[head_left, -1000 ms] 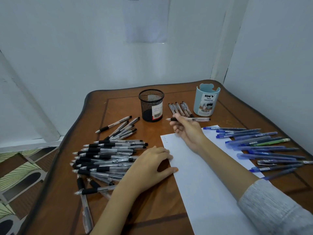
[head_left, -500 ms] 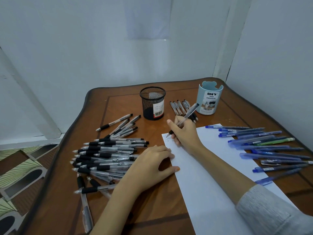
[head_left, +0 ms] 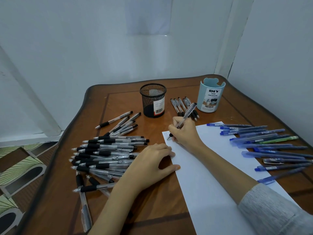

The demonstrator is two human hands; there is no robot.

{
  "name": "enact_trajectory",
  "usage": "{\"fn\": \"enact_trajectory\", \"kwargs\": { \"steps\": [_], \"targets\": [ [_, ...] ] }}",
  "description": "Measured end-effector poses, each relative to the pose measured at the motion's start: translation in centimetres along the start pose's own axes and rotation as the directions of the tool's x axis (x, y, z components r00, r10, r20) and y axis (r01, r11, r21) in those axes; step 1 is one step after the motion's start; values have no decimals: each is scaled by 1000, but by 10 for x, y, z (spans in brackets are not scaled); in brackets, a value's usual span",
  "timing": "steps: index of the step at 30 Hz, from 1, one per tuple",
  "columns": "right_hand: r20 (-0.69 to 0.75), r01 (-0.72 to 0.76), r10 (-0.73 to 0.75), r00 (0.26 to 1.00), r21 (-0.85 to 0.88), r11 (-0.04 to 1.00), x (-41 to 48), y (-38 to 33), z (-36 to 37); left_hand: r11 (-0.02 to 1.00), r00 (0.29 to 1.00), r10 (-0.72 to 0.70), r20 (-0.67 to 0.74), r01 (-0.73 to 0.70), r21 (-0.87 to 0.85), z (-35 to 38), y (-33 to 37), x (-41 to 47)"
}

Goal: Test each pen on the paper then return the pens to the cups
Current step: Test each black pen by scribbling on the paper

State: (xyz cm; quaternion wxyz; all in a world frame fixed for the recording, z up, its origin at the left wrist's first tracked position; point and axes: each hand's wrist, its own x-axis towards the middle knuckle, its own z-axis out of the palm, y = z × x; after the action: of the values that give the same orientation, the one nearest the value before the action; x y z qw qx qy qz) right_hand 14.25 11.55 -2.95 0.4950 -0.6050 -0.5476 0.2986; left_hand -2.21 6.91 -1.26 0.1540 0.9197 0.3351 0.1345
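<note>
My right hand (head_left: 185, 132) grips a clear black-grip pen (head_left: 188, 113) in a writing hold, with its tip on the top left corner of the white paper (head_left: 211, 175), beside small scribbles. My left hand (head_left: 150, 164) rests on the table with its fingertips on the paper's left edge. A black mesh cup (head_left: 153, 100) and a light blue cup (head_left: 210, 97) stand at the back. A big heap of black pens (head_left: 108, 153) lies to the left. Several blue pens (head_left: 271, 146) lie on the right, partly on the paper.
Several black pens (head_left: 179, 106) lie in a row between the two cups. Several more black pens (head_left: 122, 123) lie fanned out left of the mesh cup. The wooden table (head_left: 152, 209) stands in a corner of white walls, with its left edge over a patterned floor.
My right hand turned the pen from lying level in the air to a writing hold and brought its tip down onto the paper's corner. My left hand stayed put.
</note>
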Motion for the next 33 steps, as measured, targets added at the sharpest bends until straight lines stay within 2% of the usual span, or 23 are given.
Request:
{"fn": "enact_trajectory", "kwargs": {
  "steps": [23, 27, 33],
  "targets": [
    [11, -30, 29, 1000, 23, 999, 0, -3, 0, 1000, 1000, -13, -5, 13, -6, 1, 0, 0],
    [-46, -24, 26, 999, 40, 999, 1, -1, -1, 1000, 1000, -11, -6, 11, -6, 1, 0, 0],
    [-5, -12, 12, 1000, 28, 1000, 0, -3, 0, 1000, 1000, -15, -4, 15, -1, 1, 1, 0]
  ]
}}
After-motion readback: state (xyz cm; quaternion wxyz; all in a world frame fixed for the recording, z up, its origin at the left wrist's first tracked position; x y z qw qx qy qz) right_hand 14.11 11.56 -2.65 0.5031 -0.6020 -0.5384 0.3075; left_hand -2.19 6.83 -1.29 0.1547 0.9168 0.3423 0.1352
